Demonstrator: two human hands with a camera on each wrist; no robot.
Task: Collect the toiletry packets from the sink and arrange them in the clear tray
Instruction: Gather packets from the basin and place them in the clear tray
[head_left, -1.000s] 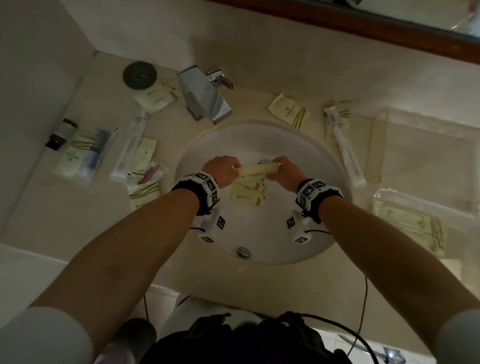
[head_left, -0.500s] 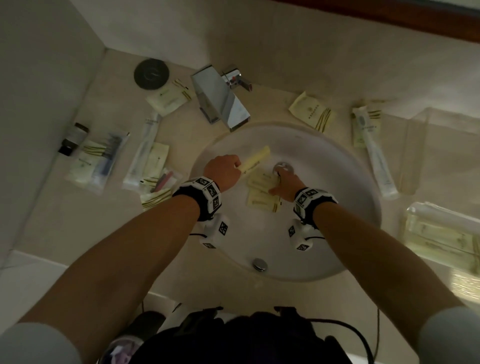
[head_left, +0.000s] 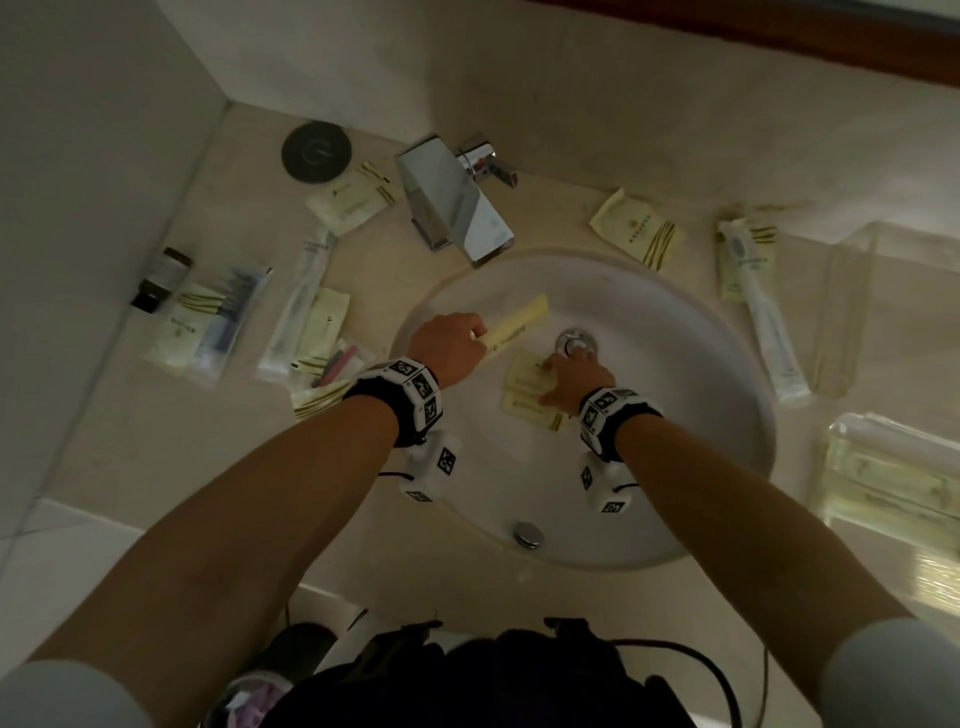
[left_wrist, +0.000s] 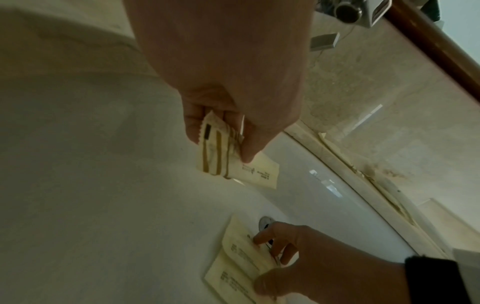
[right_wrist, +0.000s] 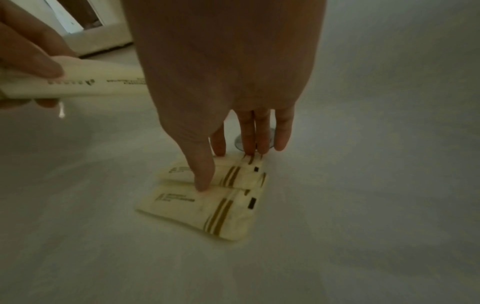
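Observation:
My left hand (head_left: 475, 335) pinches a long pale yellow packet (head_left: 517, 323) above the left side of the white sink (head_left: 701, 364); in the left wrist view the packet (left_wrist: 223, 158) sits between thumb and fingers. Two or three more yellow packets (head_left: 524, 392) lie overlapped in the basin beside the drain (head_left: 574, 340). My right hand (head_left: 569, 371) rests on them with straight fingers, the thumb pressing the nearest packet (right_wrist: 207, 203). A clear tray (head_left: 852, 434) holding packets stands on the counter at the right.
A chrome faucet (head_left: 457, 202) stands behind the basin. More packets and toothbrush sleeves lie on the counter at left (head_left: 208, 322) and at back right (head_left: 636, 228). A black disc (head_left: 317, 151) and a small dark bottle (head_left: 158, 280) sit at far left. A second clear tray (head_left: 841, 312) is at upper right.
A second ago both hands held the long packet. My right hand let go and dropped onto the packets in the basin; my left hand keeps the packet, now angled up.

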